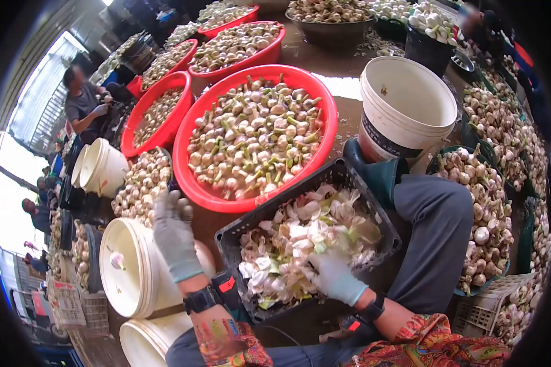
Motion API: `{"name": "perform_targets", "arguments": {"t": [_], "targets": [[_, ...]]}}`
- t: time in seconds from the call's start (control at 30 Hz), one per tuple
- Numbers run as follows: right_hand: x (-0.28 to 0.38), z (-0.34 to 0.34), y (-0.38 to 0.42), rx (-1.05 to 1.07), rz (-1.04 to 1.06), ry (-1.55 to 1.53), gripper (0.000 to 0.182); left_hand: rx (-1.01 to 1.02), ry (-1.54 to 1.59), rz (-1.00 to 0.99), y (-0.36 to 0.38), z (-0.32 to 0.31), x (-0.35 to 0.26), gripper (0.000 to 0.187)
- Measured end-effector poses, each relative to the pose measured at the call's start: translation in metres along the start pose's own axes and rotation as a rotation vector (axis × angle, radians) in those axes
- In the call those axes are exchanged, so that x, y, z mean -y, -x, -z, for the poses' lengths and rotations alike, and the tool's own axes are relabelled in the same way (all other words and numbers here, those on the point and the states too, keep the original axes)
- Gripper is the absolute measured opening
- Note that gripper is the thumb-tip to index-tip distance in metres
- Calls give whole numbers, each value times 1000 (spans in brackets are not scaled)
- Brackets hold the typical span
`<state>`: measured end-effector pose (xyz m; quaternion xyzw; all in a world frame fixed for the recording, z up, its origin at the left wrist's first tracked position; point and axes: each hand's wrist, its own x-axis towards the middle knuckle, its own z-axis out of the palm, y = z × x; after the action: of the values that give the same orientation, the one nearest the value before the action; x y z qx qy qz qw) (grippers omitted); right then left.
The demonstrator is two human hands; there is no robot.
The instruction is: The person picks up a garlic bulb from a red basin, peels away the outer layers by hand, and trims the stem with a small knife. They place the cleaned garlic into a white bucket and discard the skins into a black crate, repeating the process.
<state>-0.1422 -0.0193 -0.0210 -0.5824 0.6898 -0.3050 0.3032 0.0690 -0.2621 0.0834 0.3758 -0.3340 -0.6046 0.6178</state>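
Note:
My left hand (174,235), in a grey-white glove, is raised beside a white bucket (155,269) lying on its side, its fingers stretched out and holding nothing. A single garlic bulb (117,260) shows inside that bucket's mouth. Low over a black plastic crate (362,269) is my gloved right hand (337,278), fingers curled in among the garlic skins (303,235) that fill it; I cannot tell what they hold. Just beyond the crate stands a large red tub (329,137) full of trimmed garlic bulbs (254,137).
A tall white bucket (389,125) stands past my right knee (438,208). Piled garlic (480,220) lies to the right, and more garlic (144,183) is heaped at left. Further red tubs (156,116) line the back left, where a person (84,101) sits working.

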Motion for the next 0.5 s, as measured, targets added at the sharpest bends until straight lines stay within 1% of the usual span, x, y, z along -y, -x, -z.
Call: {"name": "perform_targets", "arguments": {"t": [0.03, 0.07, 0.1, 0.13, 0.17, 0.2, 0.23, 0.27, 0.3, 0.33, 0.37, 0.4, 0.43, 0.5], "targets": [[-1, 2, -2, 18, -29, -7, 19, 56, -183, 110, -21, -14, 23, 29], [-13, -6, -3, 45, -79, -44, 19, 41, -478, 175, -28, -42, 40, 27], [-25, -15, -3, 74, -128, -84, 20, 142, -586, 278, -60, -32, 72, 27], [-27, -16, -4, 103, -201, -122, 20, 241, -707, 336, -88, -22, 101, 22], [-24, -11, -7, 111, -233, -90, 21, 268, -814, 381, -112, -11, 129, 22], [-24, -12, -9, 125, -249, -103, 22, 395, -1083, 477, -154, 15, 157, 32], [-28, -19, -9, 72, -229, -178, 26, 681, -1712, 1, -200, 67, 199, 41], [-38, -29, -6, 95, -192, -91, 26, 727, -1945, -40, -237, 112, 237, 46], [-19, -9, -9, -34, -183, -257, 15, 385, -1782, 500, -185, 21, 195, 50], [-18, -4, -14, -13, -193, -242, 15, 513, -1832, 639, -193, 18, 203, 61], [-17, -2, -18, 30, -242, -264, 16, 606, -1883, 746, -198, 17, 208, 67], [-19, -2, -19, 49, -262, -289, 16, 538, -1960, 722, -195, 13, 213, 72], [-21, -3, -20, 70, -283, -313, 17, 539, -1955, 747, -193, 8, 212, 72], [-23, -3, -22, 50, -243, -279, 18, 553, -1867, 765, -192, -2, 210, 75]]}}
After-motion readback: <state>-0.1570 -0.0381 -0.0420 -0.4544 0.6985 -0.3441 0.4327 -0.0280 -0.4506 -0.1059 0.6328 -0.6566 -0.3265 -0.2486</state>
